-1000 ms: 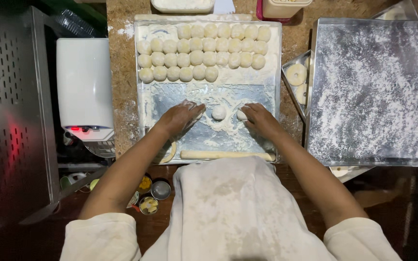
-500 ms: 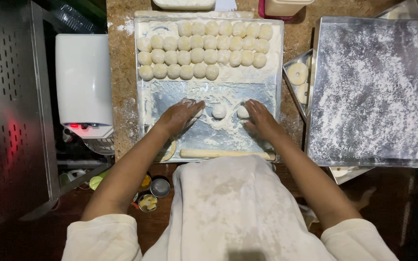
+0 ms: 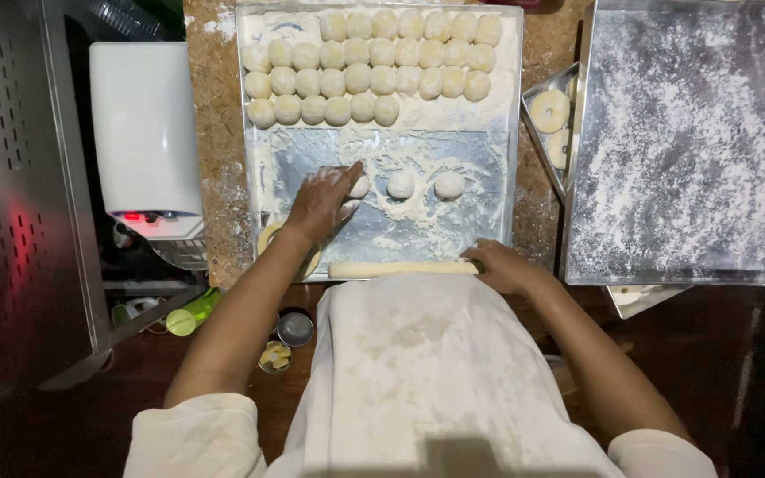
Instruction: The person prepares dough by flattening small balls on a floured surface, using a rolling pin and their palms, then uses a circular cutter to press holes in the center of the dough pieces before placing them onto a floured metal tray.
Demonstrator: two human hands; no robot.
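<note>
Dough balls (image 3: 369, 66) are laid in close rows across the far part of a floured metal tray (image 3: 511, 133), which is set on a speckled brown counter (image 3: 219, 159). Three more balls are set in a line on the bare, flour-streaked middle of the tray: a left dough ball (image 3: 359, 187), a middle dough ball (image 3: 400, 184) and a right dough ball (image 3: 449, 185). The left hand (image 3: 320, 204) is laid flat on the tray with its fingers held loosely together and stretched forward, and the left dough ball is touched by the fingertips; nothing is gripped by it. A flat disc of dough (image 3: 267, 239) is partly hidden under the left wrist at the tray's near left corner.

A pale wooden rolling pin (image 3: 400, 268) is laid along the near edge of the tray, just in front of a floured white apron (image 3: 418, 372). The right hand (image 3: 502, 265) is placed at the right end of the rolling pin, with its fingers curled over that end; whether the pin is firmly clasped cannot be told.

To the right, a large flour-dusted metal sheet (image 3: 692, 150) is seen, and a smaller tray (image 3: 542, 142) with two flat dough rounds (image 3: 551, 111) is tucked partly beneath it. To the left of the counter a white appliance (image 3: 143, 133) with a red light is placed. Small tins (image 3: 294, 327) and a green cup (image 3: 183, 320) are kept on the dark surface below.
</note>
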